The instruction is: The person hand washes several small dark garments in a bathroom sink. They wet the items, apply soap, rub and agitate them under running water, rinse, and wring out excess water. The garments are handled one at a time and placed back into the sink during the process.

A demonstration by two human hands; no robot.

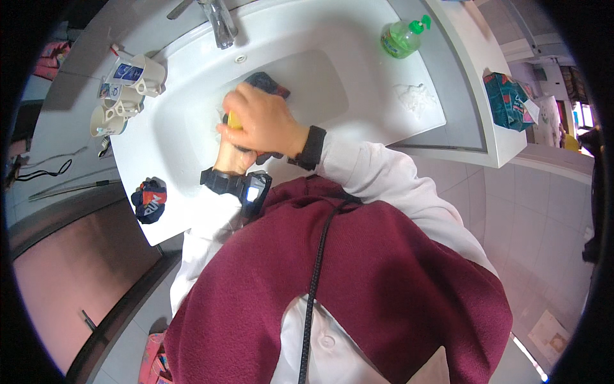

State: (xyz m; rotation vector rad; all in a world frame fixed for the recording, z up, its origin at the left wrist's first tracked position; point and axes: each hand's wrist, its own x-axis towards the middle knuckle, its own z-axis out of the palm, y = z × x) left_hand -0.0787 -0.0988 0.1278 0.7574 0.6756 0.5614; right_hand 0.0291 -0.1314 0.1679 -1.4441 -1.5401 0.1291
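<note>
My right hand [268, 117] is curled around a small yellow object [234, 121], perhaps a bar of soap. It presses down over my left hand [232, 158], which grips a dark sock-like cloth [268, 156] mostly covered by my fingers. Both hands are wet and sit above the near left part of the white washbasin [177, 125]. Just beyond my right hand, a dark sock [264, 82] with a reddish patch lies on the basin floor. Another dark sock [149, 201], bunched up and bearing an orange patch with lettering, rests on the basin's left rim.
A metal faucet [221, 24] rises at the back. Several cups [151, 74] with toothbrush things stand left. A green soap pump bottle [402, 39] and a crumpled white clump [415, 100] sit on the right rim. A dark green pack [506, 101] lies on the side ledge.
</note>
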